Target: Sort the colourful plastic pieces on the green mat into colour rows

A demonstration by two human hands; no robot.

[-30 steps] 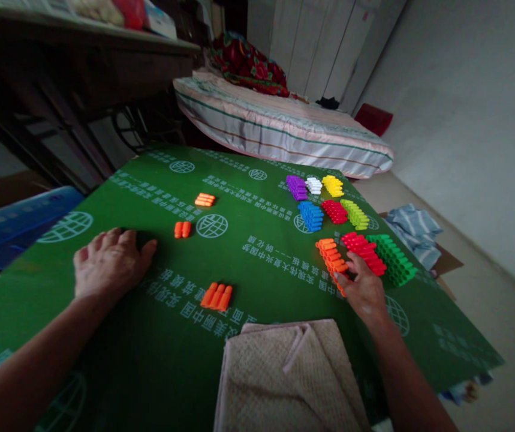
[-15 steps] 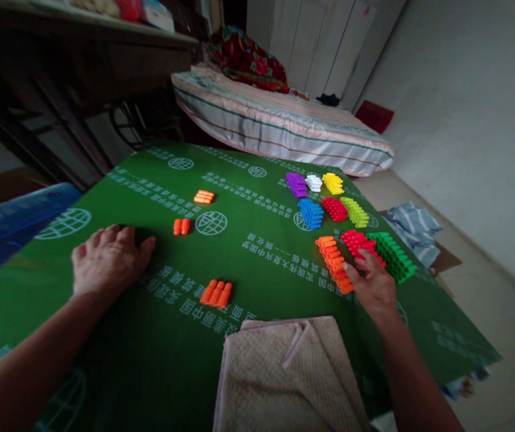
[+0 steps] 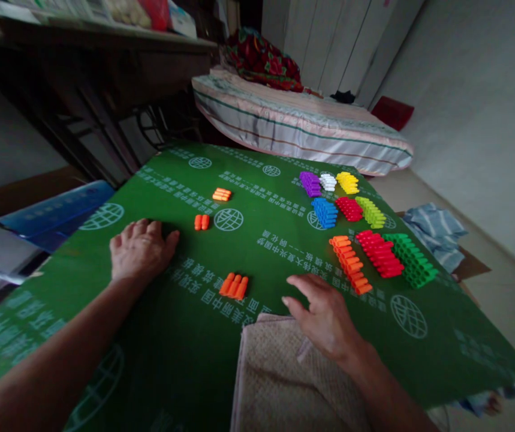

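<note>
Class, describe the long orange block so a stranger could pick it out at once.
On the green tabletop, find the cluster of coloured blocks towards the right. In its nearest row, the long orange block lies left of a long red block and a green block. It is the cluster's only orange one.

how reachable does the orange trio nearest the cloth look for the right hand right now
Probably yes: the right hand looks open and unladen, and only green tabletop shows between it and the orange trio.

The table is green with pale globes, the tubes are orange, red, green, blue, purple, yellow and white, the cloth is beige
</note>
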